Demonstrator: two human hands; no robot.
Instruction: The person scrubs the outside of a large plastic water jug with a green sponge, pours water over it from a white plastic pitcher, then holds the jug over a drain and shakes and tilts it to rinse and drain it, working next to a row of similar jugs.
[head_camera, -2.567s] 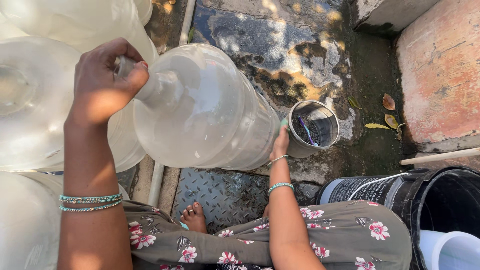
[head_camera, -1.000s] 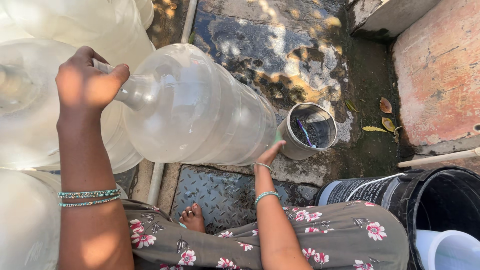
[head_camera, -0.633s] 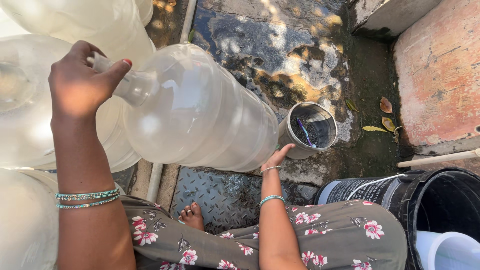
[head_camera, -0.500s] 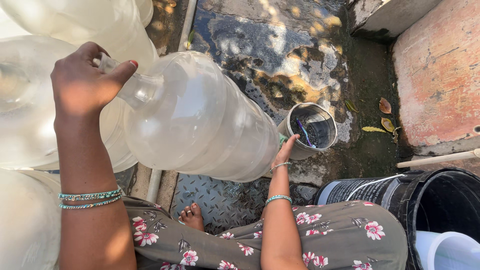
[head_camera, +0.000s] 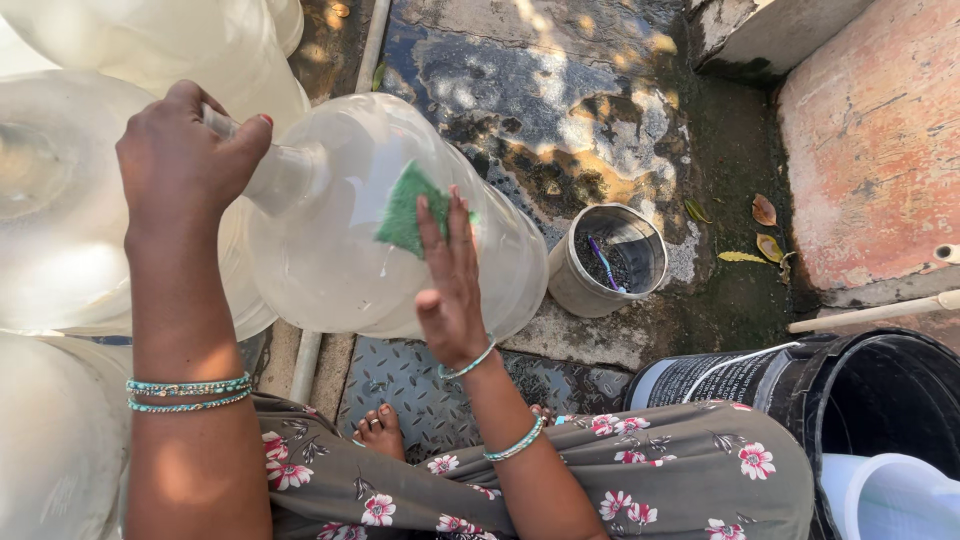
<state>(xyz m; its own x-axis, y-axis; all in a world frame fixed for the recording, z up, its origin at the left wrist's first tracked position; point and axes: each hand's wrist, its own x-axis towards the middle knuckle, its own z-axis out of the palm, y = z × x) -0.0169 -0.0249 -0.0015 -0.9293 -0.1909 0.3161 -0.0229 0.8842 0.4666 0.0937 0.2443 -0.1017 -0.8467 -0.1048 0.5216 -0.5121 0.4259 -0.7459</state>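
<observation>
Large clear water jug (head_camera: 340, 250) tipped on its side at centre left, neck pointing left, propped against other clear jugs (head_camera: 70, 230) on the left; tilted so, presumably, to turn its curved wall up toward the scrubbing hand. Left hand (head_camera: 185, 165) closed firmly round the jug's narrow neck, fingers and thumb wrapped tight, steadying the tilt. Right hand (head_camera: 450, 275) nearly flat and open, fingers stretched together, pressing a green scouring pad (head_camera: 408, 210) against the upper side of the jug; pad pinned under the fingertips rather than gripped. Beaded bracelets on both wrists. Just right of the jug, a small metal can (head_camera: 608, 260) standing upright on wet, stained concrete, something thin inside, too small to tell. Black bucket (head_camera: 880, 400) near right, well apart from the jug. Bare foot (head_camera: 380, 432) on patterned metal plate below the jug, floral skirt nearest.
</observation>
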